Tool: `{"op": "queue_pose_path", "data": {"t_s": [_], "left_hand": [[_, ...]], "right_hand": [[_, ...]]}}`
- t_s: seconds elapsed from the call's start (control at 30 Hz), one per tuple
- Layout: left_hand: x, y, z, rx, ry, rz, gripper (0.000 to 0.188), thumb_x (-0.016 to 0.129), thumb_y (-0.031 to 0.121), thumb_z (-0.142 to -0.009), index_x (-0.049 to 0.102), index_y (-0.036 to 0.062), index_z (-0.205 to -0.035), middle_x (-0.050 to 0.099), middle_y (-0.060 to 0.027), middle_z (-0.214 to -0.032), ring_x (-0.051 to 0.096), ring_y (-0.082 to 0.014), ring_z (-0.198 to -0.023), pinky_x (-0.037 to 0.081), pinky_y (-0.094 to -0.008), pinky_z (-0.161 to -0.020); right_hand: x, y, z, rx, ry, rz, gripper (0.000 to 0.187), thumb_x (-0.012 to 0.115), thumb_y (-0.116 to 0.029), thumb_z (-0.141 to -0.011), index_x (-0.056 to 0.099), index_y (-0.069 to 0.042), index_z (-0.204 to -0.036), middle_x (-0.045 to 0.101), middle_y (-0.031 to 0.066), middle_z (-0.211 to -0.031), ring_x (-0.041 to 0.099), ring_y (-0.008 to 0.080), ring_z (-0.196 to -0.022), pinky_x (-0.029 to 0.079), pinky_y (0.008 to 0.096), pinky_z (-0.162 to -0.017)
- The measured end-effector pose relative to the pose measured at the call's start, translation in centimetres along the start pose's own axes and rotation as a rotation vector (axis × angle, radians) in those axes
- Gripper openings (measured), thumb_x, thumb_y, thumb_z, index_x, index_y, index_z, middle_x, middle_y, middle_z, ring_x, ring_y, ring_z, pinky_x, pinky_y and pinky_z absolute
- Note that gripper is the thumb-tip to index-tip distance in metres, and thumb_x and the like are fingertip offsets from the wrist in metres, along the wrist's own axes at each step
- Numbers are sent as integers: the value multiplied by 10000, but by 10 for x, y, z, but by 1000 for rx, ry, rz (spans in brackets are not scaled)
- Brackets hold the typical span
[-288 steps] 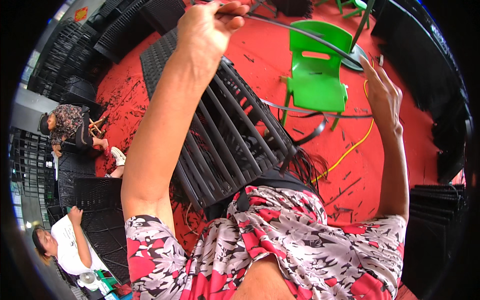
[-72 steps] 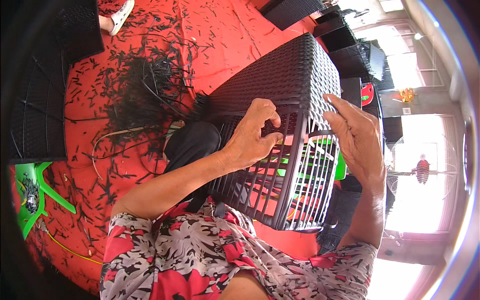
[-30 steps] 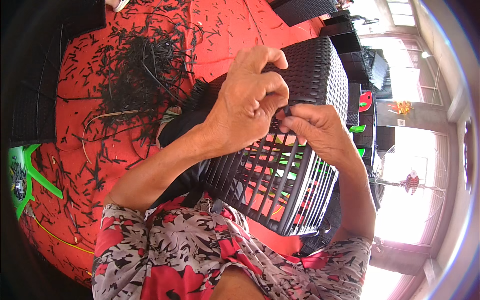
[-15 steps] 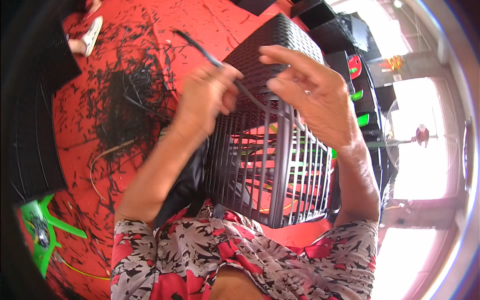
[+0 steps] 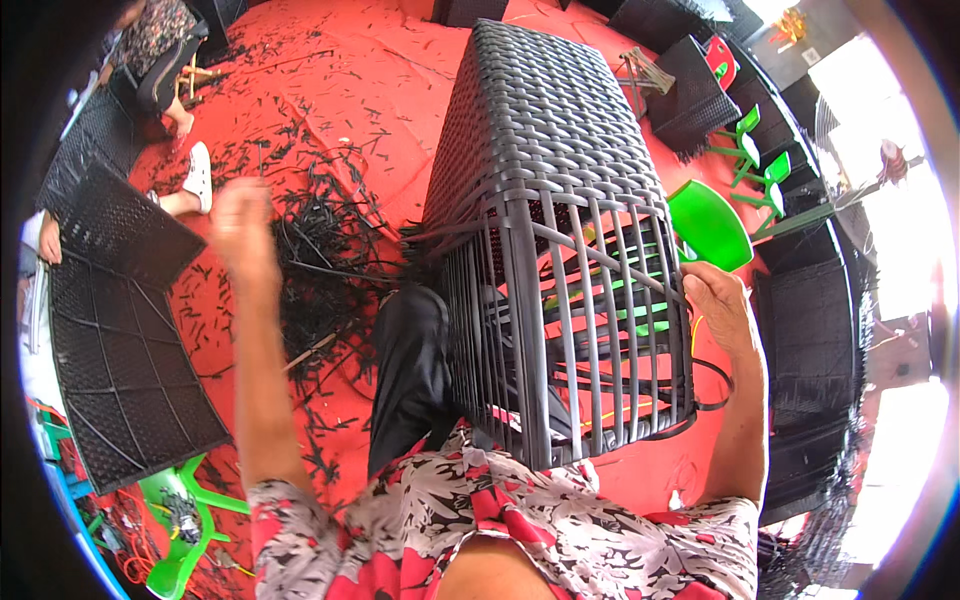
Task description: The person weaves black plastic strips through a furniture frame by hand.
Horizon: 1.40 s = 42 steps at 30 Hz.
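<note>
A dark grey woven basket-like frame (image 5: 560, 130) stands before me, its upper part closely woven and its lower part bare upright strips. A flat grey plastic strip (image 5: 605, 258) slants across the uprights to the right edge. There my right hand (image 5: 722, 305) pinches with thumb and fingers, at the strip's end. My left hand (image 5: 245, 225) is raised well out to the left, away from the frame, smeared by motion; whether it holds anything I cannot make out. At the frame's left corner another strip (image 5: 450, 230) juts out.
A heap of black strip offcuts (image 5: 325, 260) lies on the red floor (image 5: 350, 60). Green chairs (image 5: 712, 225) stand at right, and a green stool (image 5: 185, 525) at lower left. Black woven panels (image 5: 130, 350) line the left, where another person (image 5: 160, 45) sits.
My left hand has swung left, away from the frame. My right hand has dropped from above the frame to its right edge. The view has shifted, showing more of the frame's top.
</note>
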<state>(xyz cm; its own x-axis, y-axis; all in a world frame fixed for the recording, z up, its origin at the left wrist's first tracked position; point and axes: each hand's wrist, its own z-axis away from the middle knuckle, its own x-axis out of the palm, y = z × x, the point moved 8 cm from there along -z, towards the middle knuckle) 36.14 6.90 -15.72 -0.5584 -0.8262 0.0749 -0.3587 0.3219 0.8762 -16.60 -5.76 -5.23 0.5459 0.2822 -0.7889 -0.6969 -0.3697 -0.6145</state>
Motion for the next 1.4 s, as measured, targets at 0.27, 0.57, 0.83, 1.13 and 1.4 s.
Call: {"op": "queue_pose_path", "data": {"t_s": [0.27, 0.57, 0.83, 1.13, 1.4], "left_hand": [[154, 71, 112, -46, -703, 91, 154, 626, 66, -871, 593, -7, -1003, 623, -34, -875, 566, -111, -797, 458, -255, -731], [147, 78, 99, 172, -641, -76, 210, 686, -7, -744, 608, -3, -939, 610, -81, -838, 576, -181, -743, 457, -292, -673], [149, 120, 124, 845, -380, -350, 260, 682, -2, -677, 580, 2, -917, 561, -112, -863, 562, -272, -735, 432, -378, -647], [85, 89, 75, 880, -271, -625, 109, 592, -92, -749, 587, -6, -817, 601, -145, -795, 593, -308, -697, 485, -392, -601], [-75, -48, 22, 691, -255, -1294, 64, 536, 34, -860, 522, 16, -920, 560, -130, -831, 582, -305, -786, 487, -392, -661]], "right_hand": [[-9, 7, 12, 27, -67, -246, 190, 692, -187, -821, 657, 0, -827, 509, -30, -631, 452, 37, -550, 338, 214, -479], [-49, -30, -7, -192, 34, 25, 176, 667, -26, -736, 652, 39, -899, 569, 60, -745, 532, 138, -692, 424, 288, -641], [-42, -41, -12, -270, 131, 115, 186, 649, -5, -755, 665, 31, -937, 583, 66, -748, 535, 136, -687, 421, 270, -636], [-37, -62, -26, -300, 115, 313, 192, 653, -31, -732, 666, 6, -920, 569, 101, -731, 543, 217, -662, 422, 330, -622], [-18, -91, -41, -606, 195, 540, 198, 628, -89, -737, 639, -34, -927, 616, 101, -832, 587, 298, -777, 462, 397, -721]]}}
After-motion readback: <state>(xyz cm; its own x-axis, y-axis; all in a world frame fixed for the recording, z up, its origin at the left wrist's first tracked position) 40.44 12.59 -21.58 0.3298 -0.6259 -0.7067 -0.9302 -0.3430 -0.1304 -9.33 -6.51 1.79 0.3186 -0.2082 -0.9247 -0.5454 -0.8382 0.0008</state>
